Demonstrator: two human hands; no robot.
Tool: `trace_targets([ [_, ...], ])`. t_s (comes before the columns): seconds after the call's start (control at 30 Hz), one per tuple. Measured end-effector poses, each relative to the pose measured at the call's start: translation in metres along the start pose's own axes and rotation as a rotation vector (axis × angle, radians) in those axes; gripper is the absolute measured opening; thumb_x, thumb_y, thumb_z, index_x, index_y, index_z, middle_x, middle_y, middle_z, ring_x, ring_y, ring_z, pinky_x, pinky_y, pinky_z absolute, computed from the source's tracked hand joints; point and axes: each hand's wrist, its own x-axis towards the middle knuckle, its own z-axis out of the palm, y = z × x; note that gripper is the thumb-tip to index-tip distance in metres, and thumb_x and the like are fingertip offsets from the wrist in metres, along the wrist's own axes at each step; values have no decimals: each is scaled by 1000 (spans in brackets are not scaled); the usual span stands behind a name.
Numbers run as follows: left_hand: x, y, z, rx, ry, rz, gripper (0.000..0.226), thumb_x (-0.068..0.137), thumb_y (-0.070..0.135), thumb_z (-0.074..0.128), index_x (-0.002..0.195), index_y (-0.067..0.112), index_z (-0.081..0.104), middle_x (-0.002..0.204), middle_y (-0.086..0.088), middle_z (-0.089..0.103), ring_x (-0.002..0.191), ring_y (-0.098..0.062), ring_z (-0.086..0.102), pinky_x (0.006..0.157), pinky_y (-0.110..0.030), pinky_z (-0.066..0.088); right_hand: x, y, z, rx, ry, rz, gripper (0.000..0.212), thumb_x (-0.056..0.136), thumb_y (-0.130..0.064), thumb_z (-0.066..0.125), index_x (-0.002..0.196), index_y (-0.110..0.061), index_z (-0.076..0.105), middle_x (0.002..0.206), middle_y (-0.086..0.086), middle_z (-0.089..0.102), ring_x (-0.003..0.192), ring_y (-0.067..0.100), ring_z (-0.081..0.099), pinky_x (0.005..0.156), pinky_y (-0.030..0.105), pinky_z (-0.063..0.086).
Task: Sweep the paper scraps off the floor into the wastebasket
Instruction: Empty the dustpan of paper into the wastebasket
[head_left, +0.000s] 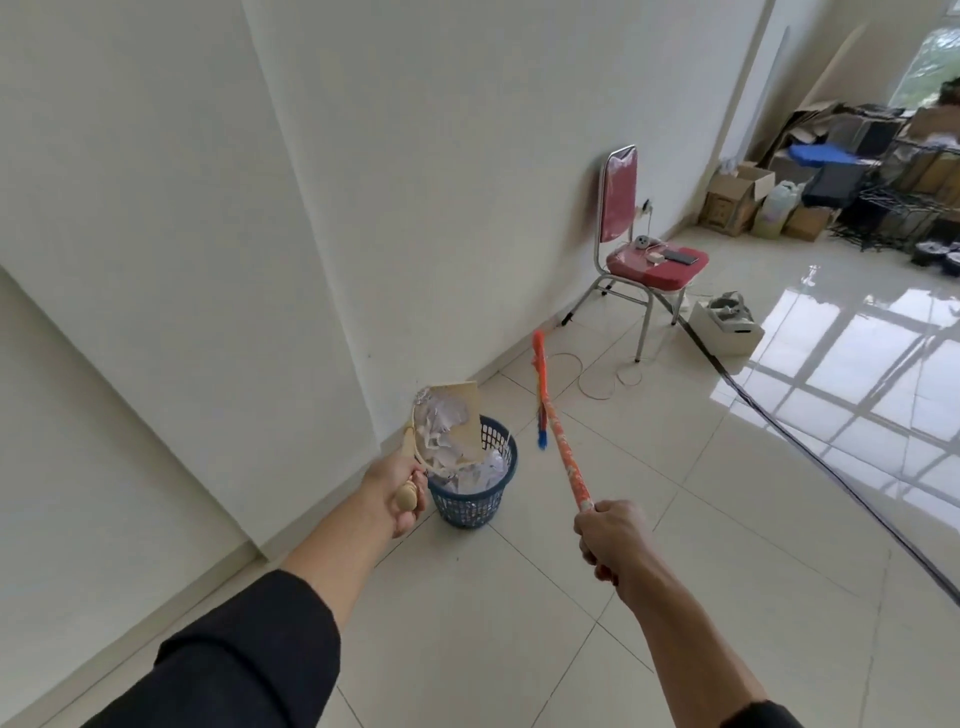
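Note:
A blue mesh wastebasket (498, 486) stands on the tiled floor by the white wall, with white paper scraps (480, 473) inside it. My left hand (397, 486) grips the handle of a beige dustpan (457, 415), which is tilted over the basket with more white scraps clinging to it. My right hand (615, 543) grips the orange handle of a broom (558, 436). The broom's colourful head points away from me, near the floor just right of the basket.
A red chair (641, 249) with small devices on its seat stands against the wall ahead. A black cable (810, 447) runs across the floor on the right. A white box (727, 325) sits by the chair. Cardboard boxes and racks (852, 182) fill the far right corner.

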Motion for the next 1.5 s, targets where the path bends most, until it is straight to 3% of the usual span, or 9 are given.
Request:
trace_targets([
  [0.17,23,-25,2,247,114,11,21,95,2,45,77,10,52,47,2,48,36,-6,42,36,-15,34,8,6,6,-24,-43,22,20,93,-15,51,89,-5,68,60,6,56,48,17,46,45,26,37],
  [0.47,26,-22,21,491,196,115,18,93,-1,48,79,5,57,58,-4,51,47,-11,45,43,-21,38,18,5,6,-45,-84,22,18,89,-11,51,89,-5,68,60,7,57,49,18,47,46,27,38],
  [0.57,24,-15,27,567,214,139,12,92,2,47,93,2,59,62,-5,53,49,-12,45,45,-22,38,21,1,4,-48,-90,14,17,91,-11,51,90,-6,67,61,7,57,51,18,48,46,27,38],
  [0.7,22,-12,32,689,226,190,23,94,7,48,114,0,57,69,-7,55,51,-13,48,46,-22,39,22,-2,-1,-41,-96,2,18,89,-11,51,89,-5,67,60,7,56,52,20,47,48,28,38],
  [0.83,16,-17,41,878,259,270,15,96,9,46,111,8,48,76,-9,58,60,-17,54,51,-24,43,22,-2,-4,-31,-96,-7,18,88,-11,51,87,-4,68,57,6,55,50,21,46,49,29,37],
  [0.97,17,-25,45,1011,301,308,18,98,14,46,115,8,47,82,-9,62,73,-22,63,66,-33,53,21,-1,-7,-16,-104,-13,17,87,-9,51,87,-3,67,57,6,55,51,21,45,47,28,35],
  [1.2,15,-31,40,1225,308,331,36,97,10,45,134,9,49,84,-5,59,65,-15,61,51,-26,45,19,2,-9,4,-109,-3,16,83,-5,51,87,-3,67,56,7,54,52,22,45,47,28,35],
  [1.37,9,-31,46,1339,314,371,37,94,7,46,131,8,50,86,-6,64,66,-17,63,52,-28,48,18,4,-11,1,-114,-3,16,85,-6,51,88,-3,67,59,7,55,53,21,46,48,29,36],
  [1.5,7,-22,48,1445,337,431,38,93,8,47,131,10,51,93,-7,68,73,-18,66,49,-26,40,18,4,-11,4,-112,-7,16,86,-6,52,88,-3,67,59,8,55,53,21,46,47,28,35],
])
